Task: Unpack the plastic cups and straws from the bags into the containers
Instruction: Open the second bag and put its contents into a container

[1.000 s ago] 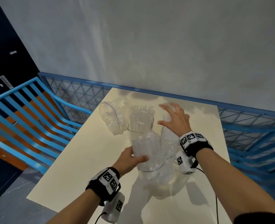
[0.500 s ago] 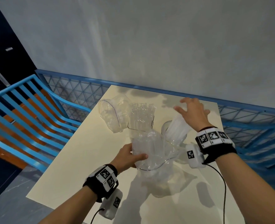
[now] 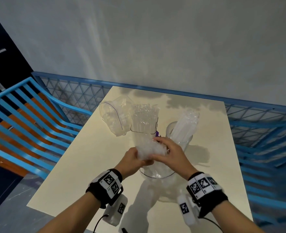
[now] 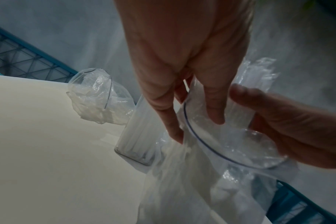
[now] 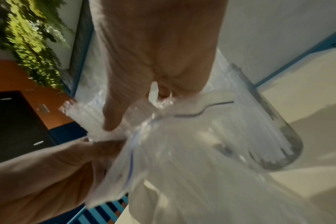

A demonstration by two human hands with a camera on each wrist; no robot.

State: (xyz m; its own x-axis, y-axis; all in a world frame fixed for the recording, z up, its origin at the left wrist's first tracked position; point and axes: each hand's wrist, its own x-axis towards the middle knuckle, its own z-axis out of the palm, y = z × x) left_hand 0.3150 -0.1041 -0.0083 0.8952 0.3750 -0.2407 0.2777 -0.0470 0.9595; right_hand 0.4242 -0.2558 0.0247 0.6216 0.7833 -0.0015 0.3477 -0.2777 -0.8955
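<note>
A clear zip bag [image 3: 155, 174] of white straws [image 3: 149, 148] stands at the table's near middle. My left hand [image 3: 132, 158] grips the bag's mouth from the left, fingers curled over its rim [image 4: 201, 136]. My right hand [image 3: 170, 153] reaches in from the right and curls round the bundle of straws [image 5: 81, 119] at the mouth. To the right, a glass container [image 3: 186, 142] holds a leaning bundle of straws [image 3: 186, 125]. Behind the bag a second clear container [image 3: 144, 120] is filled with straws. No cups can be made out.
A crumpled empty zip bag [image 3: 115, 116] lies at the back left of the cream table [image 3: 88, 165]. Blue mesh railing [image 3: 256, 132] runs behind and right of the table; a blue slatted bench [image 3: 29, 123] stands left. A grey wall is behind.
My right hand carried straws to the right-hand glass, left them there, and came back to the bag's mouth. My left hand kept hold of the bag.
</note>
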